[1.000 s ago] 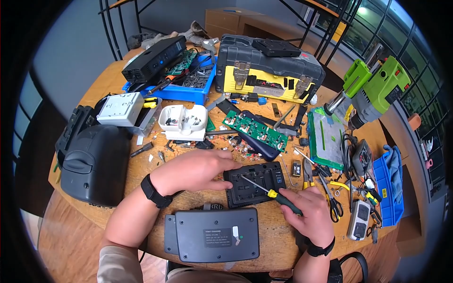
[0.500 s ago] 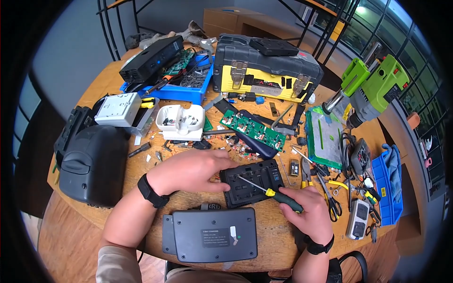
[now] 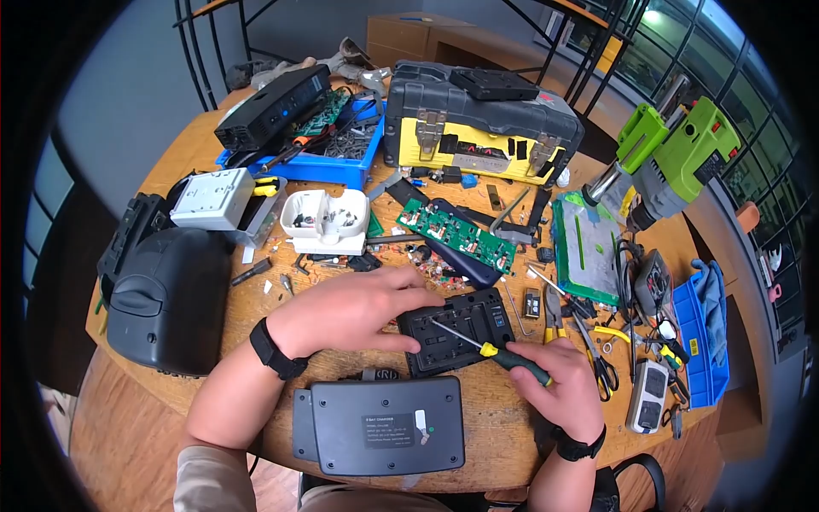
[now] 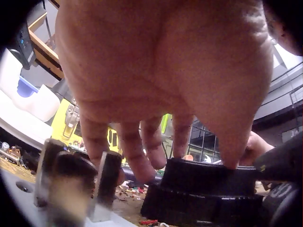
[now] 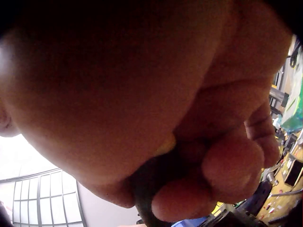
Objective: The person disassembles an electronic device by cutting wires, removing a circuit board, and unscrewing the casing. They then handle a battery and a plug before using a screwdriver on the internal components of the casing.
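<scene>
My right hand (image 3: 559,384) grips a screwdriver (image 3: 525,367) by its dark green handle with a yellow collar. Its thin shaft slants left into a shallow black plastic housing (image 3: 456,328), tip among the recesses. The left hand (image 3: 358,311) rests at the housing's left end, index fingertip by the far edge and thumb at the near-left edge. In the left wrist view, thumb and index finger touch the top of the housing (image 4: 203,187) while the other fingers hang beside it. Right in front of the body lies a flat black case (image 3: 384,427) with screws at its edges and a label.
A green circuit board (image 3: 456,235) lies beyond the housing amid scattered bits. Pliers (image 3: 554,311) and scissors (image 3: 601,367) lie to the right, near a green drill (image 3: 682,162). A yellow-and-black toolbox (image 3: 486,128) stands behind; a bulky black case (image 3: 171,294) sits left.
The housing has turned slightly, its right end tipping toward the far side. My left index finger has slid a little to the right along the far edge. The screwdriver stays in the housing.
</scene>
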A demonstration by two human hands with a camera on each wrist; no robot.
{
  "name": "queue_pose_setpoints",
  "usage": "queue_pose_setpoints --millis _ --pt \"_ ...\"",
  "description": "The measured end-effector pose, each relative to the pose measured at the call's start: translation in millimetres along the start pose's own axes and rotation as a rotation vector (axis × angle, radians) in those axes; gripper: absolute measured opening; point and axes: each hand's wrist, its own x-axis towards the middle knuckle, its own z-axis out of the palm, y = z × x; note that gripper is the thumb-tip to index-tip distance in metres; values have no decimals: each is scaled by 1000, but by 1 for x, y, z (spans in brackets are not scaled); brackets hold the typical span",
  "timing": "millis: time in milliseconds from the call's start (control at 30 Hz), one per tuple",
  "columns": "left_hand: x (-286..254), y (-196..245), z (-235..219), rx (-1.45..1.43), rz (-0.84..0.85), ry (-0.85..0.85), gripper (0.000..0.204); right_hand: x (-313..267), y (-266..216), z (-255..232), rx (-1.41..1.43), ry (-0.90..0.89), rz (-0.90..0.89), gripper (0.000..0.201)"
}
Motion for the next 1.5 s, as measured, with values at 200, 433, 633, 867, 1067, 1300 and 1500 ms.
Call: queue_pose_setpoints --millis 200,433,633,867,1067,1300,1500 --pt "1 0 1 24 -28 -55 52 0 3 1 23 29 -47 32" --pt "0 -1 2 12 -33 -50 50 1 2 -1 27 36 -69 34" --pt "1 -1 1 -13 -48 -51 50 -1 3 -2 37 -14 -7 34" --pt "1 -3 3 -28 -49 -40 50 -1 -11 -6 96 -94 118 37" --pt "2 -2 3 -29 -55 -36 51 -4 -7 -12 73 -129 148 37" --pt "2 -6 2 -10 -53 -73 53 -23 20 -24 312 155 159 26" --pt "-6 35 -27 110 10 57 40 -24 37 -12 480 539 145 29"
